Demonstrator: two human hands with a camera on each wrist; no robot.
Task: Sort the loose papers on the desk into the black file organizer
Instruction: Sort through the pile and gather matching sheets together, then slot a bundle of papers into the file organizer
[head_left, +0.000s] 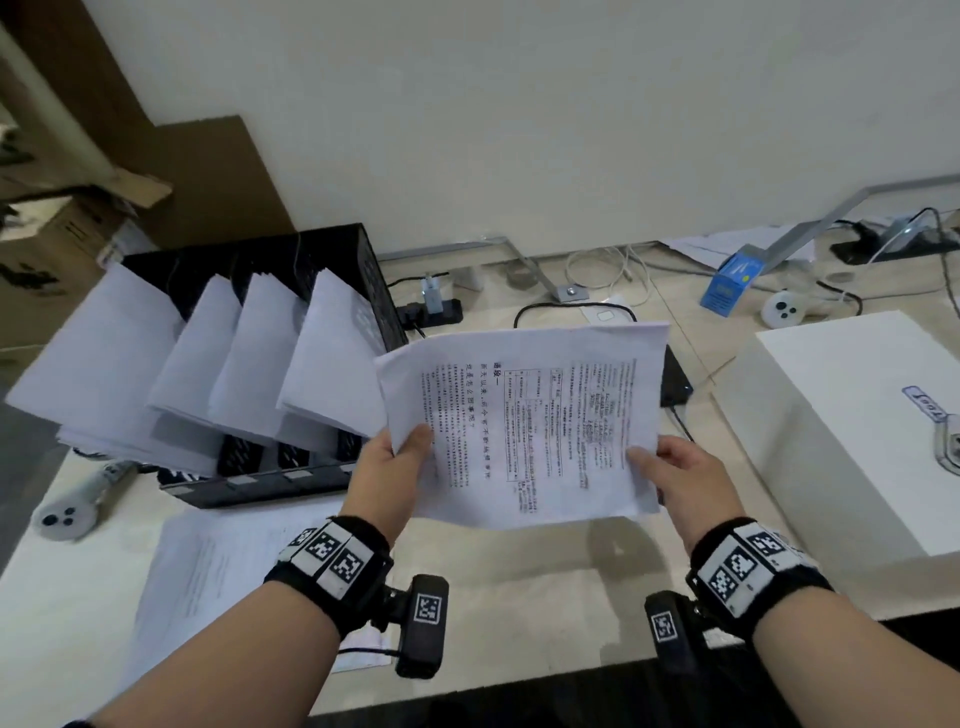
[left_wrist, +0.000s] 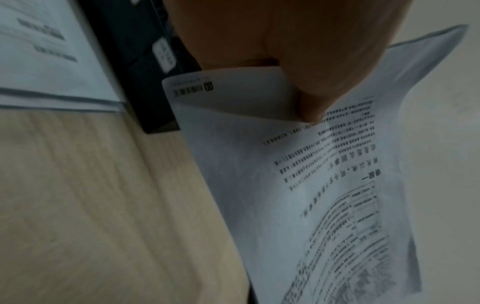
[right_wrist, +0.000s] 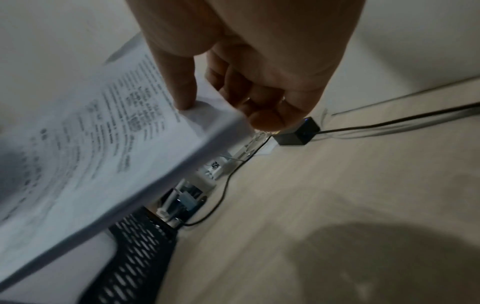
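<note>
1. Two hands up above the desk (head_left: 519, 582), just right of the black file organizer (head_left: 363, 270), sharing one printed sheet (head_left: 524, 421).
2. Left hand (head_left: 387, 467) pinching the sheet's near-left corner, thumb on the printed face, remaining fingers hidden underneath; corner curled over beside the thumb in the left wrist view.
3. Right hand (head_left: 675, 475) pinching the sheet's near-right edge, thumb on top, fingers curled below, as seen from the right wrist.
4. Sheet held roughly flat and slightly tilted, clear of the desk, its left edge overlapping the organizer's rightmost paper stack (head_left: 332, 358).
5. Organizer already loaded: four white stacks leaning out toward the viewer from separate slots.
6. More loose papers (head_left: 208, 571) lying flat on the desk just in front of the organizer.
7. White box (head_left: 857, 415) well to the right of the organizer; grey controller (head_left: 72, 512) at the organizer's front-left corner; power strip (head_left: 431, 312) and cables behind it, by the wall.
</note>
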